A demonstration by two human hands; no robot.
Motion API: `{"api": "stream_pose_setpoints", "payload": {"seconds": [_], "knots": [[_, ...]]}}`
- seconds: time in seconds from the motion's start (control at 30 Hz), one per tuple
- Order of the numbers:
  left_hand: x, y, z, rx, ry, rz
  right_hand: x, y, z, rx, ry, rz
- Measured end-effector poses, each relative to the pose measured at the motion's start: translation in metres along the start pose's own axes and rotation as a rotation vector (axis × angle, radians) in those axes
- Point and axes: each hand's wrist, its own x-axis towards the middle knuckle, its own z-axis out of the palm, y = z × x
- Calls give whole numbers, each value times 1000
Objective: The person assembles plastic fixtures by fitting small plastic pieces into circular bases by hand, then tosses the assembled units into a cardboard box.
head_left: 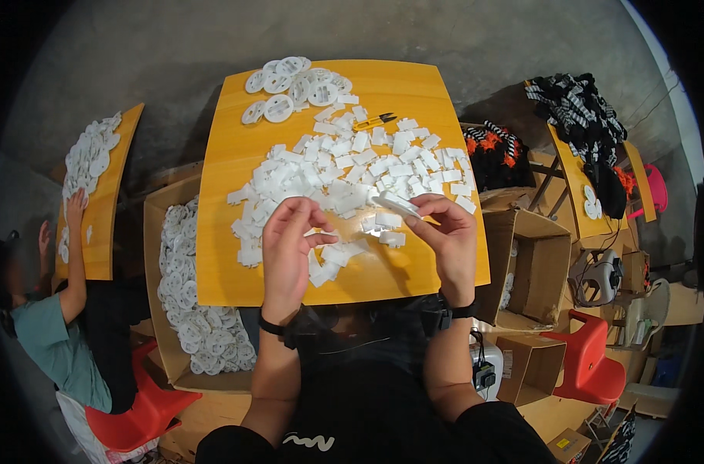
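Right hand (427, 213) grips a white rounded plastic piece (397, 204) above a yellow wooden desk (452, 274), left hand (291, 240) curled, its hold unclear, with many small white rectangular pieces (298, 182) seemingly still to handle and round white discs (279, 108), perhaps finished, heaped far left

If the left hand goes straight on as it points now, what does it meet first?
Probably the small white pieces, though how high the left hand is above the table is unclear.
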Motion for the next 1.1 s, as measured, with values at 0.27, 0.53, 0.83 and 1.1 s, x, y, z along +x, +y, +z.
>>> {"api": "stream_pose_setpoints", "payload": {"seconds": [0.27,0.53,0.83,1.1], "knots": [[0,-2,-7,-141,-34,-109,-3,-9,-12,-366,-10,-337],[2,1,-14,-139,-30,-87,-12,-25,-36,-748,13,-494],[10,9,-51,-269,92,14,-65,-42,-170,-875,595,-89],[13,9,-50,-282,104,-14,-89,-29,-246,-1281,700,106]]}}
